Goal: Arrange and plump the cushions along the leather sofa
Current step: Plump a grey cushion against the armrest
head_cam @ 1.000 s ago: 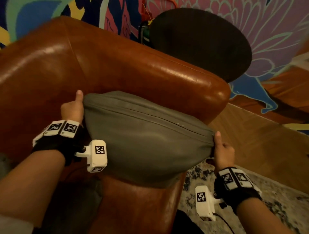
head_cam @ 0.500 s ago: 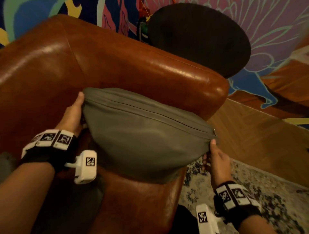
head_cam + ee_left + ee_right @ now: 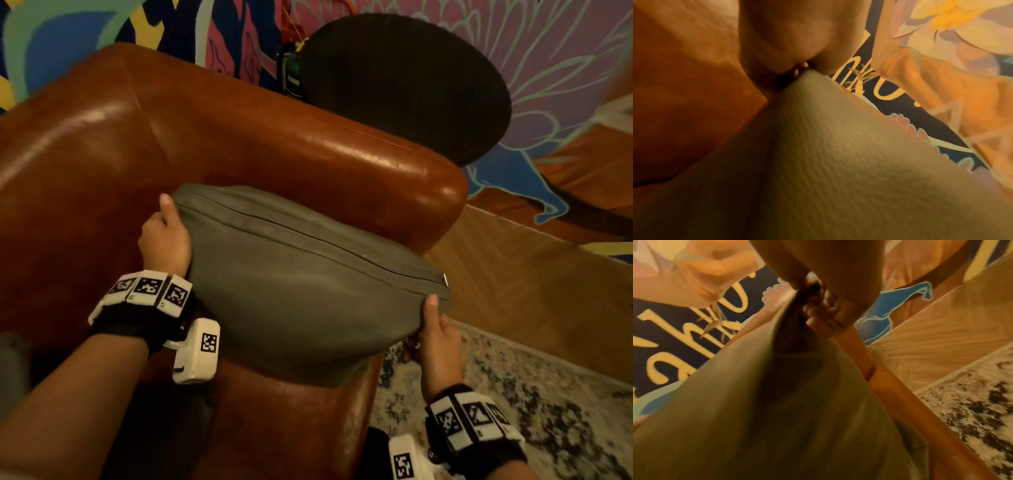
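A grey-green cushion [image 3: 294, 284] with a zip seam along its top sits over the arm of the brown leather sofa [image 3: 239, 144]. My left hand [image 3: 166, 236] pinches its upper left corner, thumb on top. My right hand [image 3: 435, 329] pinches the right corner near the zip pull. In the left wrist view the cushion [image 3: 838, 170] fills the lower frame and my left hand [image 3: 793, 69] grips its corner. In the right wrist view curled fingers [image 3: 824, 311] of my right hand bunch the cushion [image 3: 787, 410] fabric.
A round dark chair back [image 3: 404, 82] stands behind the sofa arm. A painted mural [image 3: 531, 44] covers the wall. Wood floor [image 3: 531, 274] and a speckled rug [image 3: 513, 394] lie to the right of the sofa.
The cushion has shifted slightly between my hands. My left hand dropped lower at the corner, then came back up with the thumb on top; the right hand stays at the right corner.
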{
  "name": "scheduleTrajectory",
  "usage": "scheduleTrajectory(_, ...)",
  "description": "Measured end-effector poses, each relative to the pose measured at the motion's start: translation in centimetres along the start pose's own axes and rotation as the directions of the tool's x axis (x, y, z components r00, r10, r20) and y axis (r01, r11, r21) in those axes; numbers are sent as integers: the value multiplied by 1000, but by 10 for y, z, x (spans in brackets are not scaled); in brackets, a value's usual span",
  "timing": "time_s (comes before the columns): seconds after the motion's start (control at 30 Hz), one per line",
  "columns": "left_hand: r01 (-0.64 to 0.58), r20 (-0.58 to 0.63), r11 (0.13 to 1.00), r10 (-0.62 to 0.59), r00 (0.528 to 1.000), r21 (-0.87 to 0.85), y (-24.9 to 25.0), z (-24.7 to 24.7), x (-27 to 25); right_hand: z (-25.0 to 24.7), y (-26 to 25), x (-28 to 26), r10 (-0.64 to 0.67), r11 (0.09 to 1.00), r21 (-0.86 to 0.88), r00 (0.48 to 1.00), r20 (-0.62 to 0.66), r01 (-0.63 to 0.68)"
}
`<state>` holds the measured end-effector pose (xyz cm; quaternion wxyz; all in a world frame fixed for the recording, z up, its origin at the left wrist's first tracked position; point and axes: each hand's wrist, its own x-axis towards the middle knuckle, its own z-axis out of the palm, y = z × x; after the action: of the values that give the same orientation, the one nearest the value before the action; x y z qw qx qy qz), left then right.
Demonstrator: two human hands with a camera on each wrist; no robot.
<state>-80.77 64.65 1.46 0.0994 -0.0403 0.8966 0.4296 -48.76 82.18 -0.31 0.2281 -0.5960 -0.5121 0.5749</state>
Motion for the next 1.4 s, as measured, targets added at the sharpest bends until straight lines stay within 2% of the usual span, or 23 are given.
scheduleTrajectory(0.17,-1,-51,999,3,999,41,-3,4,-1,1,11,5,-33,993,-111,999,-36,28)
scheduleTrajectory(0.37,63,83,997,-66,994,48,8,-11,5,-3,1,9,103,995,-3,995,12,-102)
scheduleTrajectory(0.47,117,142,993,-120,983,27,10,-10,18,-4,-20,16,109,994,-3,994,3,-109)
scheduleTrajectory(0.57,111,137,993,-114,984,26,5,-5,27,-5,-28,31,80,994,-74,996,-43,-83)
scheduleTrajectory(0.63,122,153,988,-136,979,95,5,-2,28,-5,-23,33,126,985,-113,991,-45,-130)
scheduleTrajectory(0.73,116,161,982,-140,977,151,5,0,27,-10,-16,29,199,979,-51,980,-2,-199)
scheduleTrajectory(0.83,152,162,982,-169,972,115,-1,-6,27,-17,-18,19,195,981,6,980,33,-195)
scheduleTrajectory(0.93,157,146,986,-164,976,58,-11,-10,24,-20,-19,11,161,986,23,984,76,-163)
scheduleTrajectory(1.03,122,5,992,-121,993,-44,-18,-23,35,-20,-21,7,85,995,37,994,67,-88)
scheduleTrajectory(1.13,246,-69,958,-258,964,-146,-33,-56,55,-32,-13,10,150,984,92,989,6,-150)
scheduleTrajectory(1.2,243,-82,956,-259,962,-164,-36,-67,54,-38,-5,10,204,973,106,979,10,-204)
scheduleTrajectory(1.27,228,25,962,-227,974,-153,-30,-59,37,-38,-1,4,231,965,113,972,50,-235)
scheduleTrajectory(1.33,225,231,962,-186,955,-155,-23,-39,16,-32,-3,-2,210,967,129,974,87,-220)
scheduleTrajectory(1.4,169,280,974,-122,952,-152,-18,-23,2,-25,-10,-1,169,974,138,982,83,-179)
